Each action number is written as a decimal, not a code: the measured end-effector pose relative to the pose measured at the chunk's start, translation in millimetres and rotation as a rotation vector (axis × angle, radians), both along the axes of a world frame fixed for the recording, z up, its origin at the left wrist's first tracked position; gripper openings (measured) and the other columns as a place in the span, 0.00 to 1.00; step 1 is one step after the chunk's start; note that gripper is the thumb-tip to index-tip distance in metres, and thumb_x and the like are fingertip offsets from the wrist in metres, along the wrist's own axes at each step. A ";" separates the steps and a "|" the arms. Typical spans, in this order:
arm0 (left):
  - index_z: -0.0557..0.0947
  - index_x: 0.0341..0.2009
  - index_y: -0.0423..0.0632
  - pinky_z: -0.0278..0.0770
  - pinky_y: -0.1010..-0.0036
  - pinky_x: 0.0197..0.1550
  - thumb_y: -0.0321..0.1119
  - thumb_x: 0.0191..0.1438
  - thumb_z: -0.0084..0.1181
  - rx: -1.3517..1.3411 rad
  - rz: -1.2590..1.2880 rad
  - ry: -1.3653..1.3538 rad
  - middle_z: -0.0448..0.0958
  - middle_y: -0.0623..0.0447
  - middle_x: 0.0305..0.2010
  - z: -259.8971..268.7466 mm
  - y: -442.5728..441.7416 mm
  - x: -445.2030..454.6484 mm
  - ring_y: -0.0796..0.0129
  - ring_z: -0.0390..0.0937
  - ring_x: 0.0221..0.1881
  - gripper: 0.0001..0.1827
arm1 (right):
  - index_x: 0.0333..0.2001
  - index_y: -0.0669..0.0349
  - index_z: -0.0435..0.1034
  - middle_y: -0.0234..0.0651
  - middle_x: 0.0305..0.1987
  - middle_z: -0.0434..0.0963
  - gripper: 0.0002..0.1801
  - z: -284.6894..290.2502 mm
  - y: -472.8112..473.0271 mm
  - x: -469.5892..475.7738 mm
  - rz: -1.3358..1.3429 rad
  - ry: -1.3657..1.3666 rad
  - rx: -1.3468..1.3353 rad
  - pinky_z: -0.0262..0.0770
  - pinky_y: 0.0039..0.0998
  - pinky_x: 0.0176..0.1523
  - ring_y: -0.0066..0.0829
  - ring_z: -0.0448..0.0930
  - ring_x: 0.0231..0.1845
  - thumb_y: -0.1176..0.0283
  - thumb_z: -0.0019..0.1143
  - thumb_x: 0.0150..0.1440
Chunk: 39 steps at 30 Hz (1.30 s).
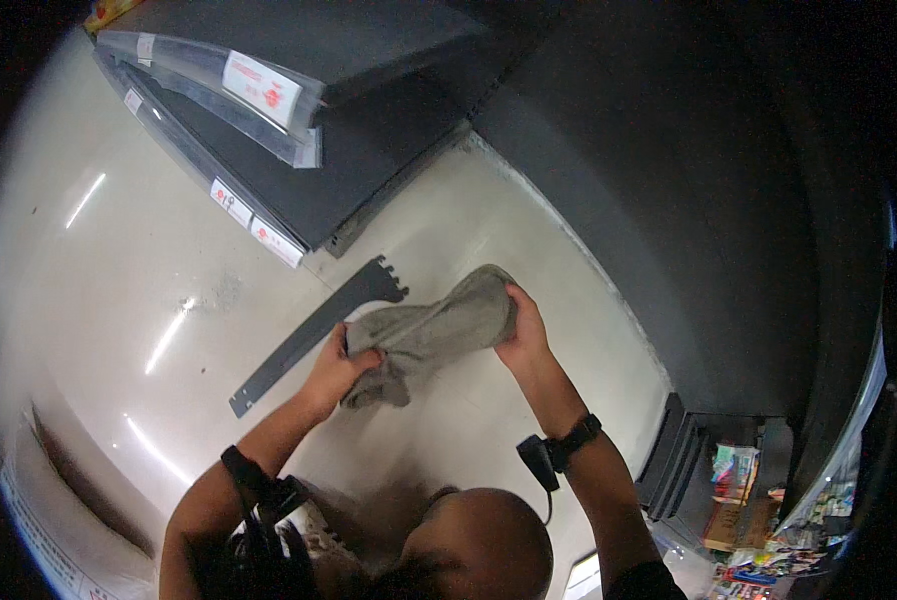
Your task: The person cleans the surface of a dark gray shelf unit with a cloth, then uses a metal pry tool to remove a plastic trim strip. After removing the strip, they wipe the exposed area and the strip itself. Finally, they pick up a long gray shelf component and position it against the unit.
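Observation:
A grey-green cloth [441, 326] is stretched between my two hands above the pale floor. My left hand [343, 367] grips its left end, thumb on top, with a loose fold hanging below. The right end is held by my right hand [523, 326], its fingers partly behind the cloth. Just beyond my left hand, a dark metal shelf bracket [313, 330] with a notched end lies on the floor, its upper end near the cloth.
A dark metal shelf [373, 172] with clear label strips [261, 90] stands at the upper left. A dark panel [643, 187] rises at the right. Packaged goods and a cardboard box [741, 525] are at lower right, a whitish sack [81, 517] at lower left.

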<state>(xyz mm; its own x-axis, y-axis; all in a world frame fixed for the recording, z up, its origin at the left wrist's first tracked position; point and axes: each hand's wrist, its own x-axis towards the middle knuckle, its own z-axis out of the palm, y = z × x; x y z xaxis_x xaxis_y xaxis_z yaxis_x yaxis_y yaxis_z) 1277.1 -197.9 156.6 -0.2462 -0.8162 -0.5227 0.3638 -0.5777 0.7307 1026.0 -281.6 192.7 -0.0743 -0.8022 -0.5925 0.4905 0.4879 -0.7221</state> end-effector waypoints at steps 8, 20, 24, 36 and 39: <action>0.58 0.55 0.36 0.63 0.69 0.54 0.44 0.47 0.58 -0.262 -0.531 -0.104 0.68 0.38 0.49 -26.2 -38.6 -11.3 0.56 0.66 0.51 0.37 | 0.45 0.60 0.67 0.40 0.48 0.73 0.18 -19.5 -40.7 -22.6 -0.167 0.050 0.094 0.67 0.42 0.55 0.39 0.72 0.50 0.62 0.34 0.58; 0.52 0.59 0.34 0.65 0.69 0.53 0.41 0.41 0.63 -0.078 -0.291 -0.065 0.68 0.35 0.50 -11.4 -150.2 -43.5 0.53 0.69 0.51 0.47 | 0.56 0.54 0.57 0.37 0.53 0.67 0.20 -74.5 -226.5 -16.3 -0.055 0.138 -0.168 0.66 0.40 0.54 0.37 0.69 0.50 0.72 0.38 0.58; 0.55 0.57 0.32 0.67 0.70 0.52 0.40 0.41 0.62 -0.050 -0.234 -0.182 0.68 0.33 0.50 -15.5 -154.4 -46.8 0.54 0.69 0.50 0.44 | 0.60 0.55 0.52 0.39 0.58 0.63 0.23 -83.8 -262.0 6.9 0.188 0.206 -0.225 0.59 0.42 0.60 0.39 0.64 0.57 0.72 0.38 0.60; 0.61 0.56 0.37 0.65 0.71 0.51 0.32 0.46 0.55 -0.096 0.055 -0.098 0.72 0.40 0.46 20.7 -162.5 -22.9 0.57 0.70 0.47 0.32 | 0.63 0.57 0.48 0.38 0.62 0.59 0.28 -94.1 -300.9 8.7 0.268 0.684 -0.391 0.55 0.35 0.61 0.38 0.62 0.58 0.72 0.39 0.58; 0.61 0.57 0.43 0.66 0.72 0.47 0.30 0.52 0.52 -0.166 0.098 -0.070 0.72 0.46 0.45 -2.3 -154.8 -32.1 0.63 0.69 0.44 0.27 | 0.62 0.59 0.49 0.38 0.59 0.61 0.28 -103.9 -299.3 9.6 0.266 0.901 -0.559 0.55 0.33 0.61 0.36 0.62 0.57 0.71 0.41 0.58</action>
